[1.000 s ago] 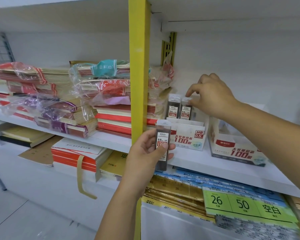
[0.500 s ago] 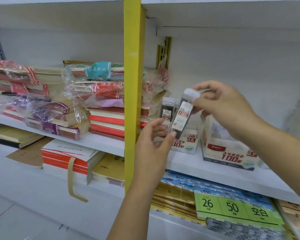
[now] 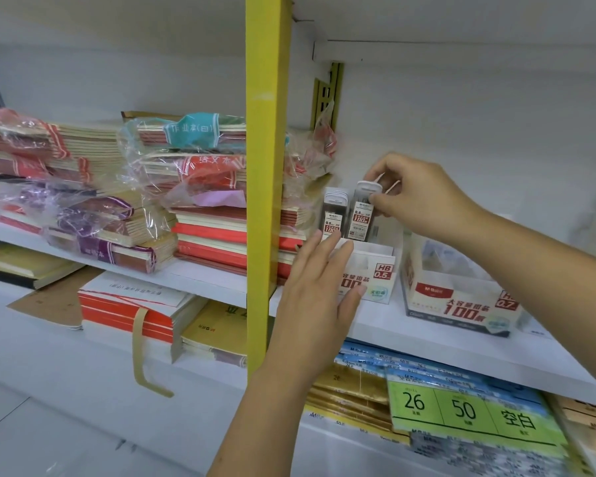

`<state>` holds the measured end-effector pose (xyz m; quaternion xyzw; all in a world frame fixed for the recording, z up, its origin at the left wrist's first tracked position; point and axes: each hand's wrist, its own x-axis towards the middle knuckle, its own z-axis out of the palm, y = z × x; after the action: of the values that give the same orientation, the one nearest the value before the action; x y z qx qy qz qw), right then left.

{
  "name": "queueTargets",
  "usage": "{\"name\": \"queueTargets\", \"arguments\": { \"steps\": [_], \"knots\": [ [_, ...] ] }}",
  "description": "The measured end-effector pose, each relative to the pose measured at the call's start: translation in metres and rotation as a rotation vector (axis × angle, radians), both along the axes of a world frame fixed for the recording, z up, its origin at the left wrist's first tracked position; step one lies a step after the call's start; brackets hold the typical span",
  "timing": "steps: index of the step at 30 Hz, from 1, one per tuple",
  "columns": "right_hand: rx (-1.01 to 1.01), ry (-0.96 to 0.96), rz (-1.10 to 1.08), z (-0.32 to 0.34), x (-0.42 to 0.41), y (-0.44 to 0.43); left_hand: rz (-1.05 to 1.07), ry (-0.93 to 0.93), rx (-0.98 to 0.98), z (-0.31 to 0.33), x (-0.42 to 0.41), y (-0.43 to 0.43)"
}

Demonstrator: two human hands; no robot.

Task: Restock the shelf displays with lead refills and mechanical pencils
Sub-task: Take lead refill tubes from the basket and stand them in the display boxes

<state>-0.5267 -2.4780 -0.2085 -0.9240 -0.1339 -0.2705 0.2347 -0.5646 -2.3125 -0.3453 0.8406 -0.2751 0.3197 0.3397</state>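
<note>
Seating a lead refill case (image 3: 360, 218) in the HB 0.5 display box (image 3: 379, 270) beside a standing case (image 3: 332, 215), the right hand (image 3: 424, 201) pinches its cap while the left hand (image 3: 319, 290), fingers straight, steadies the box front — front slots unfilled, no mechanical pencils seen.

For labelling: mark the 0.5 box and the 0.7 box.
White cardboard HB 0.5 display box (image 3: 382, 271): head view, red HB tag.
White cardboard HB 0.7 display box (image 3: 461, 309): head view, front panel.
</note>
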Motion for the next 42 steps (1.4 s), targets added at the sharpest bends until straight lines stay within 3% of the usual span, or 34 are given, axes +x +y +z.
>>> {"name": "queueTargets", "arguments": {
  "steps": [3, 10, 15, 19, 22, 24, 26, 29, 32, 38, 42],
  "knots": [
    [0.008, 0.04, -0.035, 0.0, 0.01, 0.001, -0.017, 0.001, -0.005, -0.001, 0.0, 0.001],
    [-0.311, -0.074, -0.157, -0.009, 0.017, 0.004, -0.058, -0.016, -0.032, -0.002, 0.001, 0.001],
    [-0.085, -0.234, -0.102, 0.0, -0.032, 0.006, -0.05, -0.066, -0.166, 0.003, -0.019, -0.004],
    [0.168, -0.305, 0.134, -0.034, -0.122, -0.001, -0.102, -0.117, -0.204, -0.02, -0.061, -0.017],
    [0.289, -0.087, 0.214, -0.092, -0.167, -0.014, -0.265, 0.105, 0.066, -0.064, -0.082, -0.013],
    [0.334, 0.184, 0.112, -0.16, -0.187, -0.035, -0.348, 0.376, 0.325, -0.117, -0.096, -0.008],
    [0.341, 0.516, -0.018, -0.241, -0.203, -0.057, -0.349, 0.659, 0.464, -0.177, -0.112, -0.003],
    [0.342, 0.896, -0.172, -0.368, -0.231, -0.079, -0.286, 0.969, 0.378, -0.261, -0.141, -0.003],
    [0.378, 1.101, -0.263, -0.459, -0.26, -0.086, -0.236, 1.2, 0.366, -0.332, -0.168, -0.007],
    [0.413, 1.393, -0.273, -0.546, -0.288, -0.083, -0.219, 1.371, 0.504, -0.41, -0.187, -0.008],
    [0.295, 1.315, -0.295, -0.571, -0.291, -0.081, -0.207, 1.335, 0.689, -0.429, -0.185, -0.009]
  ]
}}
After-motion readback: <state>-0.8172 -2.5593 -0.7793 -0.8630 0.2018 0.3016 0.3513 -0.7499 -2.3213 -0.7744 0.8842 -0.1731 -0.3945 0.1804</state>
